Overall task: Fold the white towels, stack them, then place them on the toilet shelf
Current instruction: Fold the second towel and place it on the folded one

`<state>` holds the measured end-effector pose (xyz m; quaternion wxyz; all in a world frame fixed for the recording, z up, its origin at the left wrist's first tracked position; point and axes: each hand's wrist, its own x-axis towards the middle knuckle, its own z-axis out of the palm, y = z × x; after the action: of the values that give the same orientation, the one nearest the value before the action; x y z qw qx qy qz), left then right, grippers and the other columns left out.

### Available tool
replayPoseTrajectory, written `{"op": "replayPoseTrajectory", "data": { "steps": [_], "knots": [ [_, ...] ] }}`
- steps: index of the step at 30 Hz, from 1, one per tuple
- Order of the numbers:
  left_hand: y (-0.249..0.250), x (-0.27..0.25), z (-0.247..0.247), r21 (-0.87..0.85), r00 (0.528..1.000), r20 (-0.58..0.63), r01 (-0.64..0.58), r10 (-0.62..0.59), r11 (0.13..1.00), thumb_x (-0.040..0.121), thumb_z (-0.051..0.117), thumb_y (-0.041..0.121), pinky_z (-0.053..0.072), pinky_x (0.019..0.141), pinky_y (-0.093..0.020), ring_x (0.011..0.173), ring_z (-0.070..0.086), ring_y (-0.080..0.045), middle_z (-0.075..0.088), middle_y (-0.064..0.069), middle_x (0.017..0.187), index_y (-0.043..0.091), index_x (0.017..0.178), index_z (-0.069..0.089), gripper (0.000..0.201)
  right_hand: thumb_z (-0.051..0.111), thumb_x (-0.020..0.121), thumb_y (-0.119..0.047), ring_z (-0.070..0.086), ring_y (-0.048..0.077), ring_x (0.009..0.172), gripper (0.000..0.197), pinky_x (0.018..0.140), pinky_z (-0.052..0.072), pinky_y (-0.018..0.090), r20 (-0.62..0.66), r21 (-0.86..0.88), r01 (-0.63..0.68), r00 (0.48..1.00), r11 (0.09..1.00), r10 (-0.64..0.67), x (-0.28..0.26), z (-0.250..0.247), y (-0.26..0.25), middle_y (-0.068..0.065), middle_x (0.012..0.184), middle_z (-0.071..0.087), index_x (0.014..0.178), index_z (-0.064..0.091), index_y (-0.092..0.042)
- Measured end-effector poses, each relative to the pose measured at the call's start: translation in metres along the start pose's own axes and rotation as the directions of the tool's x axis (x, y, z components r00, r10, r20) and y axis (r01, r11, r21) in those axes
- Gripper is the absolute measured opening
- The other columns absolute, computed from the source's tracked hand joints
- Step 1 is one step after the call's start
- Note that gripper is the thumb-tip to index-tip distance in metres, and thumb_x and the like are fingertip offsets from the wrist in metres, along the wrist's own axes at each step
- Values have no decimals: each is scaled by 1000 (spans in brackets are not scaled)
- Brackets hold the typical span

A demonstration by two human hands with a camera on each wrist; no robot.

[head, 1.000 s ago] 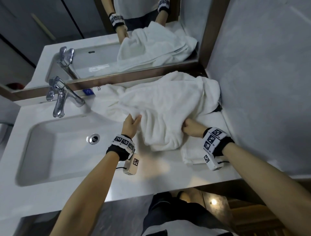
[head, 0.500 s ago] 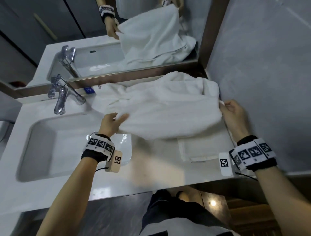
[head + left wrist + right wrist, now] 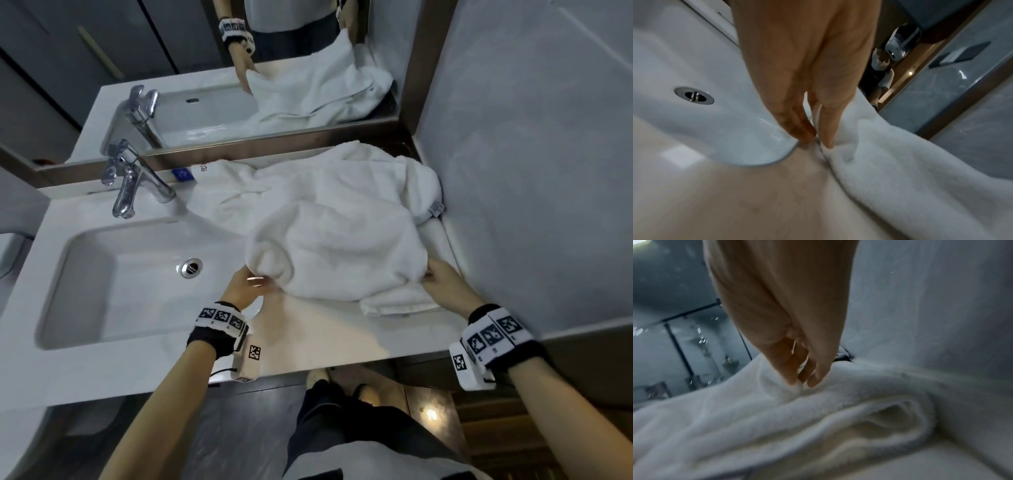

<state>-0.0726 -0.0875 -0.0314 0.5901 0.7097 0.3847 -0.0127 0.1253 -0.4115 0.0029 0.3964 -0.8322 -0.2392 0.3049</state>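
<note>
A large white towel point(image 3: 335, 236) lies rumpled on the white counter point(image 3: 318, 342) right of the sink, doubled over toward me. My left hand point(image 3: 255, 282) pinches its near left corner at the basin's rim; the left wrist view shows the thumb and fingers point(image 3: 807, 131) closed on the towel's edge point(image 3: 869, 154). My right hand point(image 3: 433, 277) pinches the near right corner, and in the right wrist view its fingertips point(image 3: 809, 378) dig into the towel point(image 3: 777, 418). A smaller folded white towel point(image 3: 397, 301) lies under the big one at the right.
The sink basin point(image 3: 113, 281) with its drain point(image 3: 191, 267) and chrome faucet point(image 3: 128, 185) lies to the left. A mirror point(image 3: 274, 68) runs along the back. A grey wall point(image 3: 531, 171) closes the right side. The counter's front edge is close to my body.
Both hands lifted the towel and spread it wide, then brought its edge back down toward me, so the towel now lies doubled with its corners near the counter front.
</note>
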Motion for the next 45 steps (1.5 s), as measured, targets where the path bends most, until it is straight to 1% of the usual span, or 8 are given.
{"op": "replayPoseTrajectory", "data": {
  "steps": [6,15,22,28,34,36,41,45],
  "knots": [
    [24,1,7,-133,974,-207,-123,94,983,96,44,4,48,89,-32,101,59,-25,61,-10,108,-4,120,55,27,58,92,-25,44,18,61,25,54,32,29,-246,-138,8,968,990,-42,7,-6,-24,-4,60,48,72,54,-11],
    [142,6,-58,-400,843,-502,-424,193,813,102,36,25,51,77,-29,85,59,-11,60,1,93,20,88,54,23,52,95,-20,52,-6,68,13,56,38,3,-634,194,342,759,920,-148,43,-86,-127,0,89,57,97,61,-11],
    [206,3,-87,-436,809,-527,-521,261,734,100,41,27,55,66,-25,66,64,-6,66,6,73,15,81,59,28,49,93,-26,49,6,76,8,70,43,21,-703,248,491,684,835,-193,61,-121,-179,-2,85,55,91,54,-20],
    [202,12,-79,-409,901,-128,-429,415,805,93,52,3,59,74,-36,89,66,-16,60,-1,116,39,146,19,72,55,89,-9,53,11,120,57,98,46,24,-361,293,430,877,854,-317,80,-115,-178,1,135,54,140,35,-24],
    [169,39,-59,-134,969,-236,-107,74,985,94,46,-4,53,61,-15,76,55,-20,56,-8,78,-15,114,54,24,52,96,-15,58,21,102,31,81,46,16,-326,172,134,943,976,-72,91,-92,-138,16,117,63,118,60,5],
    [156,41,-53,-219,974,-223,-19,-31,975,97,48,8,51,63,-16,68,51,-15,54,-9,77,-10,92,60,22,56,94,-26,58,23,115,41,98,45,28,-216,285,38,976,958,25,93,-83,-124,14,129,59,127,55,-2],
    [124,34,-35,-235,979,195,109,-63,966,91,54,-2,48,87,-41,96,56,-22,55,-4,107,38,142,20,74,74,79,-15,42,17,132,82,110,35,35,104,75,76,991,994,-83,92,-58,-94,4,149,39,146,28,-15],
    [95,41,-11,149,983,6,179,-182,972,77,73,2,48,90,-34,105,56,-26,56,-14,112,2,130,41,61,82,70,-33,56,27,113,72,86,43,29,44,-360,-165,980,918,193,88,-44,-67,10,123,59,127,47,-4]
  ]
}}
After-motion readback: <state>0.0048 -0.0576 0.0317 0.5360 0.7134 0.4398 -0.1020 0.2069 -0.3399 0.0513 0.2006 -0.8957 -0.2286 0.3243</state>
